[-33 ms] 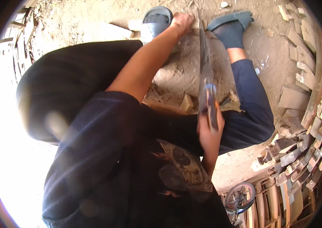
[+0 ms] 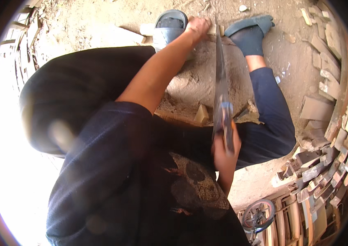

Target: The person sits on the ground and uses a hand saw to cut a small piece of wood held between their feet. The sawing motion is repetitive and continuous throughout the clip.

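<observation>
Sawing step: cutting across a pale wooden stick [image 2: 213, 29] lying flat on the sandy ground [image 2: 100, 20], between the two feet.
Right hand [image 2: 224, 152]: clenched tight around the dark handle of a long grey metal hand saw [image 2: 220, 78], close to the body.
Saw blade: reaching away from the handle, far end resting on the wooden stick, just right of the left hand.
Left hand [image 2: 197, 27]: pressing down on the wooden stick, fingers curled over it, holding it firm.
Left foot: in a grey rubber slipper [image 2: 169, 26], standing on the stick's left part and pinning it.
Right foot: in a dark blue sock [image 2: 249, 33], just right of the blade.
Depth of cut: too small to tell.
How far along: probably mid-cut, since both hands are set for sawing and the stick looks whole.
Next move needing: steady push and pull along one line, stick held still, fingers staying clear of the teeth.
Nearby: small tan wood block [image 2: 201, 114] beside the knee; pile of pale wood offcuts [image 2: 325, 164] at the right; little wheel [image 2: 258, 215] low down.
</observation>
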Demonstrator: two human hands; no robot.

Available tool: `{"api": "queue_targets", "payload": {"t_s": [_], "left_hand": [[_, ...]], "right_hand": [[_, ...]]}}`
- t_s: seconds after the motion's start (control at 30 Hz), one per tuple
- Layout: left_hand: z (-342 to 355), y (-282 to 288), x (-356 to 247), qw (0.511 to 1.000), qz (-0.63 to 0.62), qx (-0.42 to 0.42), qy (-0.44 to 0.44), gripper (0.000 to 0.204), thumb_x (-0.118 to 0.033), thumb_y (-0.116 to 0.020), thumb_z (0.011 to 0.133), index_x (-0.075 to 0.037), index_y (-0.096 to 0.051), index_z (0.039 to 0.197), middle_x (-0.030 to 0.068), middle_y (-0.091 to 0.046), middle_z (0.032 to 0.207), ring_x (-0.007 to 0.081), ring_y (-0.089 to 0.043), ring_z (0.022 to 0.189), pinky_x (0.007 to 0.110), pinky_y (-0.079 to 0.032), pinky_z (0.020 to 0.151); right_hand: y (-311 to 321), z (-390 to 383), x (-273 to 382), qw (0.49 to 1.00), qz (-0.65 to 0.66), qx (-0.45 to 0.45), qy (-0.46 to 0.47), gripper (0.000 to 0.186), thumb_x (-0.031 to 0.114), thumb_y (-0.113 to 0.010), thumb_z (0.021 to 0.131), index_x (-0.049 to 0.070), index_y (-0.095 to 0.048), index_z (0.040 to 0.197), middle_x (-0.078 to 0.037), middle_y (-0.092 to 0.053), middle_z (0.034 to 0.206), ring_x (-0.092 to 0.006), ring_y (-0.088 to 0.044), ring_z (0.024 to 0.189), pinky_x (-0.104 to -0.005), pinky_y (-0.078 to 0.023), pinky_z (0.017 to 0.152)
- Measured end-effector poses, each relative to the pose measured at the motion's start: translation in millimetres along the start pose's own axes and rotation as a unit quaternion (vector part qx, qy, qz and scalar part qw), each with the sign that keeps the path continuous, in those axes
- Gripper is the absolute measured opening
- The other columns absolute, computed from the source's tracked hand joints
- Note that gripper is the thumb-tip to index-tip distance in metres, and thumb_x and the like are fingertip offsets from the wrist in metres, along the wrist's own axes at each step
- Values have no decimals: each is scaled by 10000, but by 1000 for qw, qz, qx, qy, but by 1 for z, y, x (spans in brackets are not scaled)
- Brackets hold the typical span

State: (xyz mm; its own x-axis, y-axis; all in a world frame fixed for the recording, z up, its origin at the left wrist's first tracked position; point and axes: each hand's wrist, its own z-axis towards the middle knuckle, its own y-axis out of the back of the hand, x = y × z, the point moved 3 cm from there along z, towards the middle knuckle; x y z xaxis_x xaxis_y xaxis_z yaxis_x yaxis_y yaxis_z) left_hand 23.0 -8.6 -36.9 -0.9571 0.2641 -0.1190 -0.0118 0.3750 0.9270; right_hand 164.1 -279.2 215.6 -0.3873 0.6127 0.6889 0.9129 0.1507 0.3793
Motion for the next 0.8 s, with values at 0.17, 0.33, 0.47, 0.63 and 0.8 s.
{"api": "queue_targets", "payload": {"t_s": [0.17, 0.33, 0.47, 0.63, 0.8], "left_hand": [[2, 15, 9, 1000, -15, 12, 2, 758, -496, -766, 679, -24, -496, 1208, 69, -684, 1038, 236, -668, 946, 402, -492, 815], [6, 15, 9, 999, -30, 14, -3, 773, -546, -778, 638, -37, -529, 1164, 83, -687, 1010, 236, -669, 937, 379, -520, 780], [4, 12, 12, 998, -52, -12, -30, 745, -566, -777, 628, -44, -552, 1110, 103, -683, 990, 267, -666, 933, 391, -529, 788], [0, 22, 20, 997, -73, 23, -24, 720, -632, -734, 644, -62, -593, 1060, 127, -675, 994, 295, -654, 955, 395, -524, 839], [1, 26, 10, 994, -61, 40, -77, 624, -538, -690, 743, -58, -566, 1122, 159, -666, 991, 325, -639, 959, 421, -508, 846]], "right_hand": [[-1, -20, -18, 1000, -4, -17, 26, 479, -13, -524, 819, -40, -466, 1294, -184, -626, 1087, -275, -613, 1006, -335, -449, 874], [-11, 3, -28, 999, 11, -23, 34, 504, -14, -518, 813, -30, -453, 1312, -193, -613, 1067, -248, -614, 988, -322, -458, 842], [1, -36, -29, 989, -75, -43, 124, 525, -12, -501, 807, -23, -438, 1329, -200, -602, 1084, -248, -614, 979, -317, -458, 842], [-4, 20, -29, 997, 53, -11, 63, 462, -18, -503, 828, -7, -484, 1289, -53, -538, 817, -107, -491, 669, -237, -379, 593], [13, -12, -19, 996, 26, -52, 73, 434, -35, -515, 828, -11, -511, 1261, 6, -526, 719, -43, -438, 538, -207, -358, 486]]}}
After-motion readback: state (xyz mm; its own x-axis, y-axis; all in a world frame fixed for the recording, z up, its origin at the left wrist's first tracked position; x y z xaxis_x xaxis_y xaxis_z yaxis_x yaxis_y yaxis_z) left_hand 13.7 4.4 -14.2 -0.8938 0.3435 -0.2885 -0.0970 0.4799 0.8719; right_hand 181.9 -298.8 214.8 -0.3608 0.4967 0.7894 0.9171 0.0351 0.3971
